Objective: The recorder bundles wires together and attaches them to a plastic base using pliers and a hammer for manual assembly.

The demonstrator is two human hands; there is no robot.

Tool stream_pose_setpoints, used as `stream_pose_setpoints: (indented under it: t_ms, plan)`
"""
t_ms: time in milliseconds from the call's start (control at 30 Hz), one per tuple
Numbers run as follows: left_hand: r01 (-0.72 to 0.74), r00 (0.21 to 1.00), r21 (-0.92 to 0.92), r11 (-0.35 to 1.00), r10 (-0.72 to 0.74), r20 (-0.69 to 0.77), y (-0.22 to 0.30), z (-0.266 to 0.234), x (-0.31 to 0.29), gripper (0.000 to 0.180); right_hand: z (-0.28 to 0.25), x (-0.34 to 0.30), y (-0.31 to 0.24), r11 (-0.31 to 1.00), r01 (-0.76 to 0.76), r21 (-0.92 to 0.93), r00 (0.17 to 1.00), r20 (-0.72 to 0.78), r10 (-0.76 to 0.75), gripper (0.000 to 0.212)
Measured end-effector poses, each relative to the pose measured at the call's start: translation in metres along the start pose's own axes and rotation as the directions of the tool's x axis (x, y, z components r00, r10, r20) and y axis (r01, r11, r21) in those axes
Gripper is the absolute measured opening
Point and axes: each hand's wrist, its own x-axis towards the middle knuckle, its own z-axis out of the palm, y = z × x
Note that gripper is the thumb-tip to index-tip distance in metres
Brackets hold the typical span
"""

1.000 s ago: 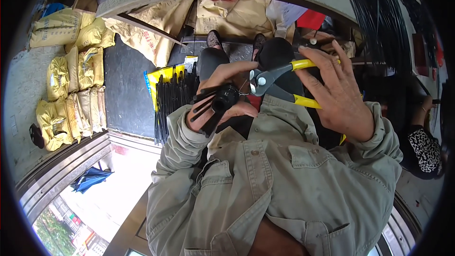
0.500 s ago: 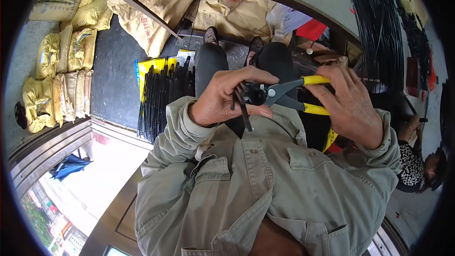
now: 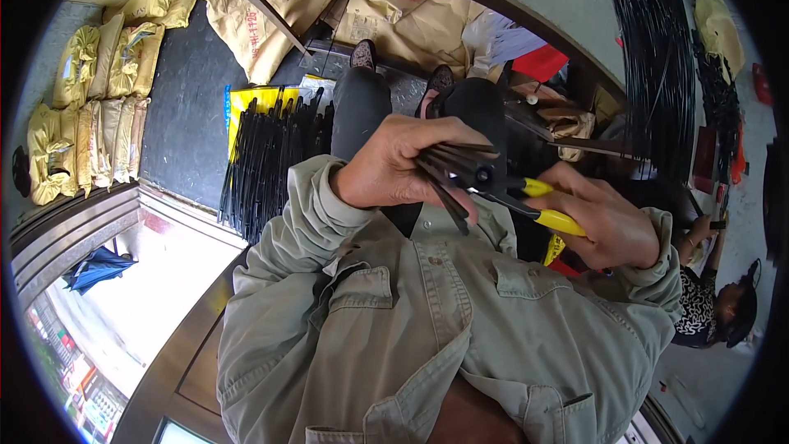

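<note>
My left hand [image 3: 385,166] is closed around a black umbrella frame [image 3: 454,163], a bundle of thin ribs with a round hub at its end. The hub points to the right, and one rib end sticks out below my fingers. My right hand [image 3: 606,218] grips pliers [image 3: 562,223] by their yellow handles. The dark jaws meet the frame just below the hub; what lies between them is too small to make out. Both hands are above my lap.
Several black umbrella frames [image 3: 267,160] lie on the dark surface to my left. Beyond them, tan sacks [image 3: 103,136] are stacked. Long black rods [image 3: 653,57] hang over the table edge [image 3: 542,12] at the right. Another person [image 3: 713,296] sits at the far right.
The pliers have tilted, their jaws now lying below the hub instead of beside it. My right hand has come lower, and the frame has turned so more of its ribs show.
</note>
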Motion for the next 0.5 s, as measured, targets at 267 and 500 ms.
stream_pose_setpoints:
  t_ms: [267, 500]
  plan:
    - [0.016, 0.998, -0.252, 0.968, -0.03, -0.051, -0.002, -0.008, 0.005, 0.063, 0.054, 0.005, 0.039, 0.25, -0.23, 0.94, 0.914, 0.297, -0.275, 0.027]
    - [0.148, 0.987, -0.334, 0.931, -0.116, 0.113, -0.002, -0.021, 0.009, 0.057, 0.094, 0.026, 0.042, -0.173, -0.155, 0.973, 0.9, 0.066, -0.432, 0.042]
